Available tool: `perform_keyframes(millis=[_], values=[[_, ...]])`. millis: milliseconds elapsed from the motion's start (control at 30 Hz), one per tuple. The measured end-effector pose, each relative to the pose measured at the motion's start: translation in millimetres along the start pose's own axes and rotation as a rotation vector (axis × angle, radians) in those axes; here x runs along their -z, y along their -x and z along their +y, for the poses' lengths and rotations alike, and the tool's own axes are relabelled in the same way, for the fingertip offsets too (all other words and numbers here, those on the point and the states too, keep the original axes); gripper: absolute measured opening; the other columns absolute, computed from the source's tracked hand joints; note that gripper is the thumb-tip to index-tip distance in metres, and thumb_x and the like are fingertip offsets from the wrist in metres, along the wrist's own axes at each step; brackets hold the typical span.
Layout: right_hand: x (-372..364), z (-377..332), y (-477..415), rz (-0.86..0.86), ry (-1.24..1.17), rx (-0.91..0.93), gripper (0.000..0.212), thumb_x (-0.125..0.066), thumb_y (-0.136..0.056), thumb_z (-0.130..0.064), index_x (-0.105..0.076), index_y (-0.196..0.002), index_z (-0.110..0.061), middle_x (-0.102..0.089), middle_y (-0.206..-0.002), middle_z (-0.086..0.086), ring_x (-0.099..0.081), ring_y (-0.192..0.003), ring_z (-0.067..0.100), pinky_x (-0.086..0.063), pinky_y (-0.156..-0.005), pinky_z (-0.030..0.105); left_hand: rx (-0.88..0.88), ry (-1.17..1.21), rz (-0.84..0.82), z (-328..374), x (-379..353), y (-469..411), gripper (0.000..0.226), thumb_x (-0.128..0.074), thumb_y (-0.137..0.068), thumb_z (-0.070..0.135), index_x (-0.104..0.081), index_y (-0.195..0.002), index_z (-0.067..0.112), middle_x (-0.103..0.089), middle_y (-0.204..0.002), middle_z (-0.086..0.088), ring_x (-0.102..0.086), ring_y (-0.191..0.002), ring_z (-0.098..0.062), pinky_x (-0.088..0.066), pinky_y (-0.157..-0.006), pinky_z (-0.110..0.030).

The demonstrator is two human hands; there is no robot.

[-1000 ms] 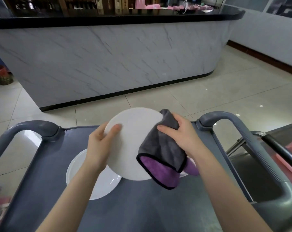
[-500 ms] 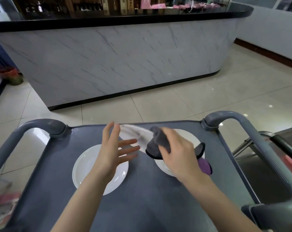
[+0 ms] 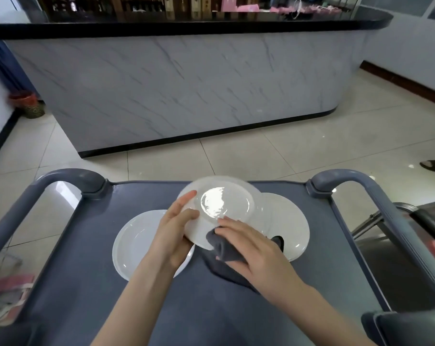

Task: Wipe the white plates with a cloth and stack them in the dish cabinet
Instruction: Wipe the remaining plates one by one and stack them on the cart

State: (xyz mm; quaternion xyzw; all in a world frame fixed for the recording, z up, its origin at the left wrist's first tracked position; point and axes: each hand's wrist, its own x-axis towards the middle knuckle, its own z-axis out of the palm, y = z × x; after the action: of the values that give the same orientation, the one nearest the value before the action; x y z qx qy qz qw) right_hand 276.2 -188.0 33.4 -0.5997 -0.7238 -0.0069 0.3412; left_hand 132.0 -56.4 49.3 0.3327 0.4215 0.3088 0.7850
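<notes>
Raised plate (image 3: 224, 208) overlaps right plate (image 3: 288, 221); left plate (image 3: 134, 243), cloth (image 3: 226, 248) close by.

The left hand (image 3: 176, 231) and right hand (image 3: 251, 248) meet, both curled, gripping.

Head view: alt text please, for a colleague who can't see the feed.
The left hand holds a white plate tilted above a grey cart while the right hand holds a grey cloth against its near rim. Two other plates lie on the cart: the left plate and the right plate.

raised plate (image 3: 224, 204) blurred, cloth (image 3: 222, 247) half hidden
</notes>
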Motion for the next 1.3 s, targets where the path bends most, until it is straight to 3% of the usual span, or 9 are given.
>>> perform_keyframes(millis=[133,300,467,600,767,867,1033,1167,1300], values=[[10,-4,-17,0.245,-0.099,-0.363,0.039,-0.06,-0.091,-0.04,-0.057,-0.128,-0.027,-0.036,-0.132,-0.008,-0.043,-0.125,0.005,-0.031,-0.106,0.012,-0.148,0.019,-0.009,6,-2,2,0.037,-0.05,-0.095,-0.004,-0.069,-0.114,0.021,-0.076,-0.097,-0.004,-0.072,-0.079,-0.018,-0.059,-0.065,-0.029],[8,4,-52,0.485,0.112,-0.5,0.041,-0.069,-0.088,-0.031,-0.06,-0.126,-0.017,-0.05,-0.108,-0.004,-0.048,-0.099,0.013,-0.04,-0.09,0.021,-0.296,-0.019,0.017,6,-10,8,0.024,-0.059,-0.098,0.008,-0.072,-0.111,0.024,-0.077,-0.101,0.002,-0.073,-0.08,-0.013,-0.058,-0.066,-0.023],[-15,-11,-34,0.351,0.173,-0.213,0.033,-0.058,-0.094,-0.025,-0.065,-0.125,-0.013,-0.064,-0.125,-0.002,-0.056,-0.117,0.015,-0.043,-0.103,0.03,-0.312,-0.003,0.007,10,-8,13,0.033,-0.055,-0.1,0.006,-0.069,-0.119,0.029,-0.077,-0.11,0.009,-0.074,-0.091,-0.008,-0.058,-0.07,-0.02],[-29,-20,-36,0.195,0.127,-0.039,0.035,-0.053,-0.097,-0.016,-0.064,-0.129,-0.008,-0.059,-0.138,0.003,-0.05,-0.133,0.014,-0.038,-0.112,0.028,-0.31,-0.071,-0.025,8,-2,16,0.034,-0.053,-0.101,0.008,-0.067,-0.124,0.029,-0.077,-0.112,-0.004,-0.073,-0.105,-0.019,-0.057,-0.089,-0.031],[-21,15,-72,0.16,0.113,-0.188,0.042,-0.059,-0.092,-0.001,-0.061,-0.133,-0.009,-0.055,-0.142,0.004,-0.049,-0.134,0.015,-0.031,-0.115,0.022,-0.366,-0.062,0.029,10,3,19,0.035,-0.053,-0.102,0.007,-0.068,-0.121,0.033,-0.077,-0.109,0.008,-0.074,-0.095,-0.01,-0.058,-0.072,-0.02],[-5,18,-57,0.17,0.085,-0.23,0.039,-0.057,-0.095,-0.008,-0.061,-0.133,-0.013,-0.055,-0.142,-0.003,-0.047,-0.134,0.008,-0.032,-0.113,0.018,-0.37,-0.021,0.049,16,9,18,0.036,-0.055,-0.102,0.009,-0.07,-0.118,0.037,-0.076,-0.115,0.007,-0.074,-0.097,-0.012,-0.059,-0.074,-0.023],[-20,-20,-45,0.01,-0.067,-0.026,0.039,-0.052,-0.098,-0.014,-0.059,-0.136,-0.011,-0.052,-0.145,-0.001,-0.041,-0.139,0.007,-0.03,-0.115,0.023,-0.336,-0.082,0.012,12,9,17,0.037,-0.052,-0.103,0.009,-0.068,-0.122,0.036,-0.076,-0.115,-0.003,-0.073,-0.105,-0.018,-0.057,-0.09,-0.03],[-14,9,-85,0.079,0.0,-0.218,0.041,-0.053,-0.096,-0.012,-0.057,-0.137,-0.012,-0.052,-0.145,-0.001,-0.042,-0.136,0.007,-0.027,-0.114,0.017,-0.367,-0.083,0.002,16,7,19,0.036,-0.049,-0.104,0.006,-0.064,-0.125,0.031,-0.076,-0.104,0.021,-0.072,-0.096,-0.001,-0.057,-0.075,-0.016],[-4,13,-58,0.14,0.045,-0.292,0.04,-0.054,-0.099,-0.016,-0.056,-0.138,-0.02,-0.049,-0.145,-0.012,-0.041,-0.137,0.0,-0.028,-0.112,0.012,-0.367,-0.036,0.035,23,9,17,0.035,-0.055,-0.102,0.008,-0.068,-0.122,0.034,-0.074,-0.118,0.014,-0.072,-0.102,-0.007,-0.059,-0.078,-0.021]])
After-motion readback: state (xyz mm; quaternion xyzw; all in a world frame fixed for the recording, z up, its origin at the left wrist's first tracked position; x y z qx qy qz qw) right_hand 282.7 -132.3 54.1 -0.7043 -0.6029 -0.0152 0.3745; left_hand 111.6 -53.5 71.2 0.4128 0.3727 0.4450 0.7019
